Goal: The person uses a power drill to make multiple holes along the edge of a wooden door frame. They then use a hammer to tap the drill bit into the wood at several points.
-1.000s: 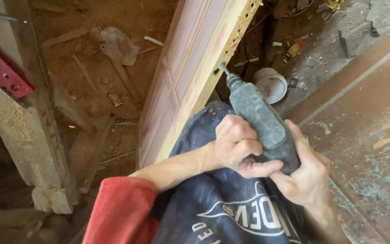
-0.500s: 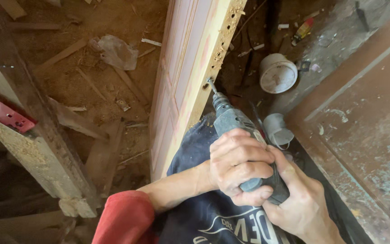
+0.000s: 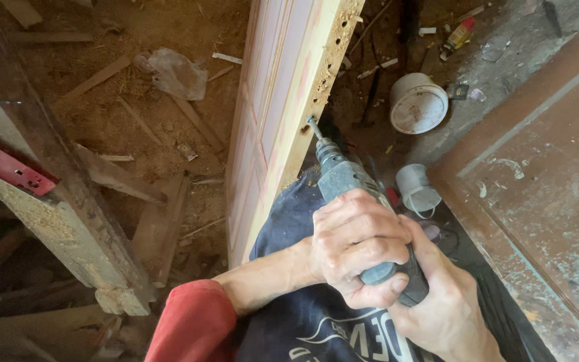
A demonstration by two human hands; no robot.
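A grey power drill (image 3: 344, 181) lies across my lap, gripped by both hands. My left hand (image 3: 356, 241) wraps over the top of its body; my right hand (image 3: 447, 308) holds its rear from below. The drill bit (image 3: 313, 126) touches the pale, hole-pocked edge of an upright wooden door (image 3: 283, 100) that stands on its side between my knees. The door's pink panelled face is turned to the left. A red sleeve (image 3: 192, 322) covers my left forearm above the elbow.
Dirt floor with wood scraps (image 3: 162, 214) and a crumpled plastic bag (image 3: 175, 74) at left. A rough wooden beam (image 3: 61, 221) with a red metal bar (image 3: 8, 167) stands at left. Two white containers (image 3: 417, 100) sit right of the door. A worn brown panel (image 3: 544, 188) lies at right.
The view has shifted, so the drill and hands sit lower and more central. The bit has moved down along the door's edge to a lower hole.
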